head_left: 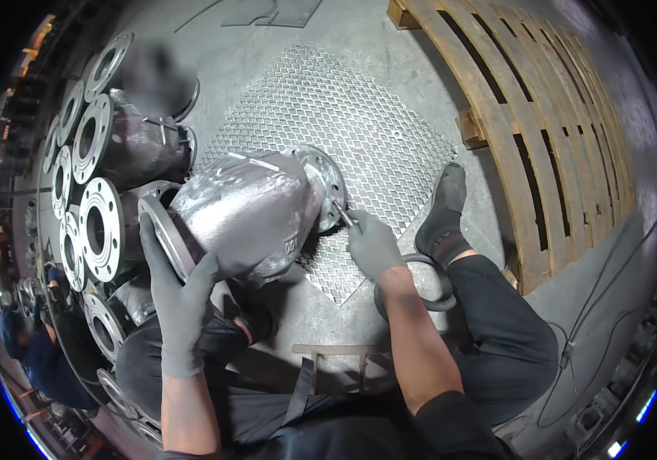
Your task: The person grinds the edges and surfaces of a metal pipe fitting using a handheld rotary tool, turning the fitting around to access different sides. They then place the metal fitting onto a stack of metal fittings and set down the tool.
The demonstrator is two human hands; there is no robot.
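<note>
Grey casting [240,215], long axis across mesh's [321,92] left edge, left fingers [149,238] clasping left flange [171,239], right fingers [357,224] gripping rod [344,215] at right flange [324,169]

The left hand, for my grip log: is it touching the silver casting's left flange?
Touching: the head view shows the left hand with the flange lodged between thumb and fingers.

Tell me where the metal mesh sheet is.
In the head view, the mesh sheet lies on the floor at upper centre, partly covered by the flanged casting and left of the wooden pallet.
</note>
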